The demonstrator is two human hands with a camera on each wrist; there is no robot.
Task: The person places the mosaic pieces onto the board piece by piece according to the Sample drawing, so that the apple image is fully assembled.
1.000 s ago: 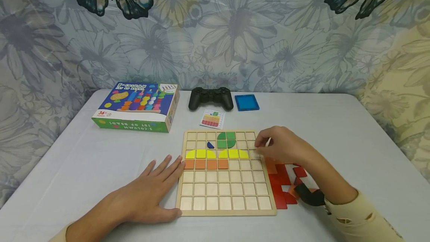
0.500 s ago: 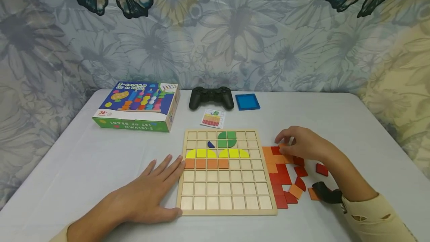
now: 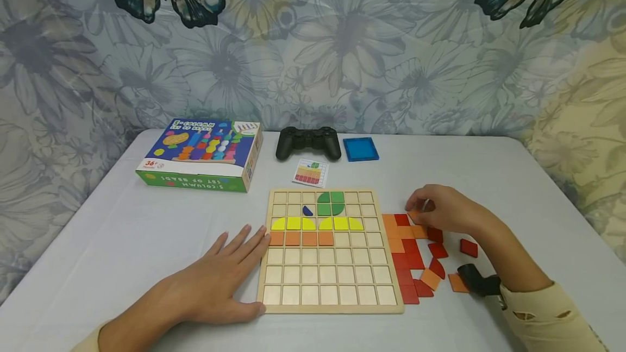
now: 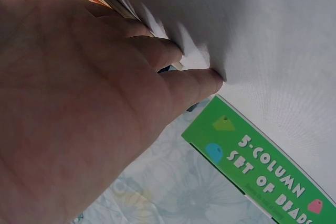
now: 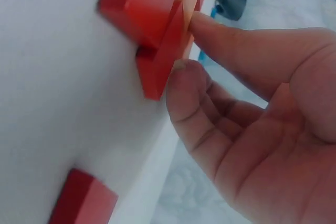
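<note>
A wooden grid board [image 3: 332,309] lies flat on the table. Green, yellow, orange and blue tiles fill some of its upper cells. Spread flat on the cloth, my left hand [image 3: 220,284] touches the board's left edge with its fingertips and thumb. My right hand [image 3: 449,211], right of the board, pinches an orange tile [image 3: 413,215] between thumb and fingers at the top of the loose pile. In the right wrist view the fingers largely hide that tile. Red tiles [image 3: 404,276] and orange tiles [image 3: 392,227] lie along the board's right edge.
Behind the board lie a small pattern card [image 3: 311,173], a black game controller [image 3: 308,143] and a blue square tray [image 3: 361,149]. A bead-set box [image 3: 198,151] stands at the back left. One red tile [image 3: 468,247] lies apart beneath my right forearm.
My right hand has moved right from the board's upper right edge to the loose tiles and taken hold of an orange one. My left hand has stayed in place.
</note>
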